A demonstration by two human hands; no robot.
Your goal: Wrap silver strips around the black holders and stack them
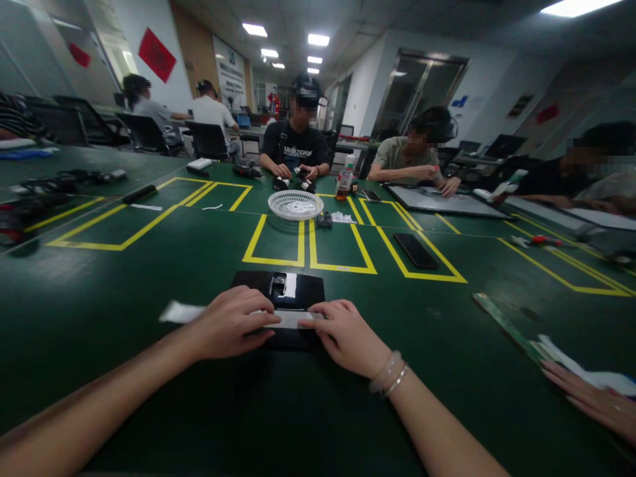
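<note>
A flat black object (311, 290) lies on the green table in front of me, with a small dark part and a white patch on its top. Across its near part runs a white strip (294, 319). My left hand (238, 322) holds the strip from the left, fingers bent over it. From the right, my right hand (345, 331) has its thumb and fingers on the strip's other end. A crumpled white piece (183, 312) sticks out left of my left hand. Whether it joins the strip is hidden.
Beyond lie a white round basket (295, 205), a bottle (344, 180) and a black phone (415, 251) among yellow tape outlines. At the right edge, another person's hand (586, 397) is beside a long green strip (507, 324). Several people sit around and behind the table.
</note>
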